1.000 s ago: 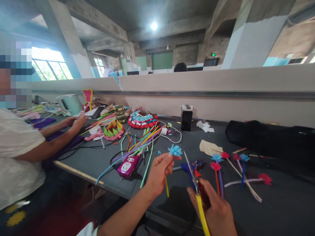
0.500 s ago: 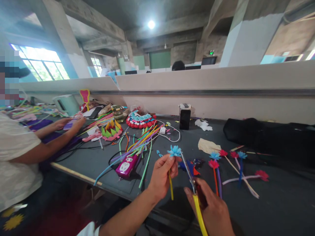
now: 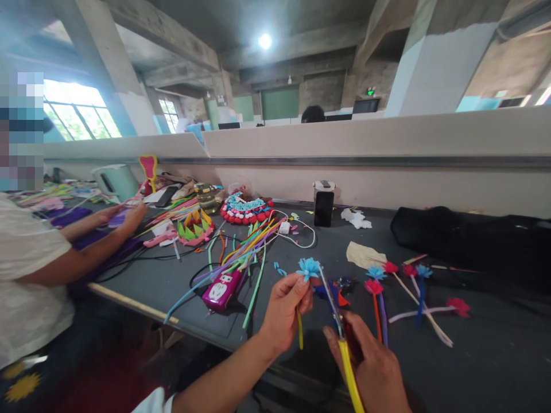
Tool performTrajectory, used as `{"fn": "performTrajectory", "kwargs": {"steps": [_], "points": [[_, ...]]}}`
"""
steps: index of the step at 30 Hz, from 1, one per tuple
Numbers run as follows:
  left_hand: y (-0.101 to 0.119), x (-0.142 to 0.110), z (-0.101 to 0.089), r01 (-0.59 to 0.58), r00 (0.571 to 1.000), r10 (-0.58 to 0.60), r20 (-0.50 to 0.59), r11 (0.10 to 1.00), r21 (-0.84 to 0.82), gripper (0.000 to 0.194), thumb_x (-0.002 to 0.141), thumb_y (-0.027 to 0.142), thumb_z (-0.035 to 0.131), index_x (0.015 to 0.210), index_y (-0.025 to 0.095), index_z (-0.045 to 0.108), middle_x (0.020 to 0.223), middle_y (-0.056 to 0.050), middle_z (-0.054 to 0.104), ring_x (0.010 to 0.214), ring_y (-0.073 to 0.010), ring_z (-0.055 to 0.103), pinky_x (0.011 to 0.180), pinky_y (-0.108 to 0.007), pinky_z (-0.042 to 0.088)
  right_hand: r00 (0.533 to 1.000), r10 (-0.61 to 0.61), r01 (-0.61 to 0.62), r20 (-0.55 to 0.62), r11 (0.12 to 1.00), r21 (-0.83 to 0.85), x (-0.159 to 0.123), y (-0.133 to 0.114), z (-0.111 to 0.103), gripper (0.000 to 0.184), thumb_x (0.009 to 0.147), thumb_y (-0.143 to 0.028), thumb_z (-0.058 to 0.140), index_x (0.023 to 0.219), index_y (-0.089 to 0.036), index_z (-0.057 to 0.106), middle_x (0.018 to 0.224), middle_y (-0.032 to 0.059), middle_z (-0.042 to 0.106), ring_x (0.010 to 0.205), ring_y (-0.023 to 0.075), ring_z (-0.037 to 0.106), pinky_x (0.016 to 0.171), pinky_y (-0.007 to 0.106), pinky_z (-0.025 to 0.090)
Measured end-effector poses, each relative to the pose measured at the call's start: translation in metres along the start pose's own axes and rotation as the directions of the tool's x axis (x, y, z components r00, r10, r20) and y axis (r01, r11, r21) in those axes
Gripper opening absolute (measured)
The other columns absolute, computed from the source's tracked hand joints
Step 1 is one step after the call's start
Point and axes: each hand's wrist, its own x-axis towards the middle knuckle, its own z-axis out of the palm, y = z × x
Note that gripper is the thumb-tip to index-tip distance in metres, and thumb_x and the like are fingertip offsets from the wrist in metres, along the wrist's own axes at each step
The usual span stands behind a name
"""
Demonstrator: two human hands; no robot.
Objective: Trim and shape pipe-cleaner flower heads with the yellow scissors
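Pinched between the thumb and fingers of my left hand (image 3: 286, 310) is a blue craft flower (image 3: 309, 268), its petals facing up. Its yellow stem (image 3: 300, 328) hangs below my fingers. My right hand (image 3: 372, 358) is wrapped round yellow-handled scissors (image 3: 333, 310), whose blade tips reach the flower's right edge. Whether the tips touch a petal I cannot tell. Behind the blades lie dark blue and red scraps (image 3: 338, 291). To the right, several finished-looking flowers on stems rest on the table, among them a red one (image 3: 458, 307) and a blue one (image 3: 376, 273).
A purple power strip (image 3: 221, 289) sits under a bundle of coloured strips (image 3: 249, 246) to the left. At the back stand a phone (image 3: 323, 209) and a flower-covered piece (image 3: 245, 207). A black bag (image 3: 469, 241) lies at right. A co-worker's arms (image 3: 103, 235) work at far left.
The blue flower has shifted slightly right and down in my left hand, turning a little toward the scissors. The scissors have moved slightly right. The co-worker's hands have shifted a little left.
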Motion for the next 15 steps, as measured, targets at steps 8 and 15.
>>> {"fn": "performTrajectory", "kwargs": {"steps": [8, 15], "points": [[-0.0035, -0.0016, 0.0027, 0.010, 1.000, -0.010, -0.004, 1.000, 0.026, 0.029, 0.081, 0.042, 0.067, 0.077, 0.013, 0.068, 0.048, 0.005, 0.041, 0.047, -0.0067, 0.032, 0.052, -0.025, 0.025, 1.000, -0.002, 0.002, -0.015, 1.000, 0.004, -0.0014, 0.0019, 0.0005, 0.032, 0.093, -0.048, 0.050, 0.101, -0.019, 0.060, 0.065, 0.0005, 0.071, 0.048, 0.0136, 0.065, 0.051, 0.020, 0.050], [-0.0009, -0.0005, -0.0002, -0.022, 1.000, 0.023, -0.006, 0.997, 0.071, 0.027, 0.084, 0.038, 0.064, 0.078, 0.012, 0.069, 0.049, 0.005, 0.039, 0.048, -0.0068, 0.030, 0.052, -0.025, 0.023, 1.000, 0.009, -0.009, -0.010, 1.000, -0.018, -0.0018, 0.0012, -0.0007, 0.034, 0.092, -0.050, 0.051, 0.101, -0.019, 0.061, 0.060, -0.0016, 0.068, 0.044, 0.0132, 0.063, 0.046, 0.020, 0.047]]}}
